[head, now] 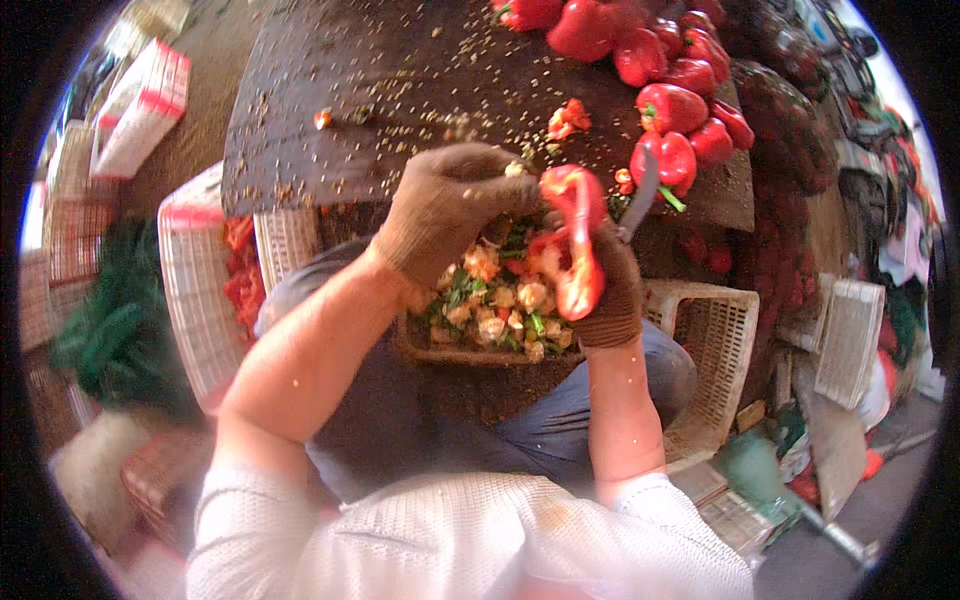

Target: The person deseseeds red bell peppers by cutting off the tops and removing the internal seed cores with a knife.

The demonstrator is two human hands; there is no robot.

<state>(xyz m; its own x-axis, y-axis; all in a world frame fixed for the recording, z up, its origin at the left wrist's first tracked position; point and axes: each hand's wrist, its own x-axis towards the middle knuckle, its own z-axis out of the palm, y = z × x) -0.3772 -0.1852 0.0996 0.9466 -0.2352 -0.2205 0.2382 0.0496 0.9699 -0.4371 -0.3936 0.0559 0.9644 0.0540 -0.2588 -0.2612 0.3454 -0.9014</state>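
Both my hands wear brown knit gloves. My right hand (611,285) holds a cut-open red bell pepper (581,244), its hollow inside partly showing. A knife with a curved blade (642,191) sticks out beyond that hand; its handle is hidden there. My left hand (457,202) is beside the pepper, fingers bent, with a pale seedy bit (516,169) at the fingertips; whether it grips this bit I cannot tell. Below the hands, a container (465,354) between my knees holds pepper cores, seeds and green stems. Whole red bell peppers (671,109) are heaped on the dark table (337,67).
Seeds and a red pepper scrap (568,120) lie scattered on the table. A pale plastic crate (191,292) with red pepper pieces (244,277) stands at the left. Another crate (712,360) is by my right knee. Bagged peppers (784,127) are piled beyond the table's right edge.
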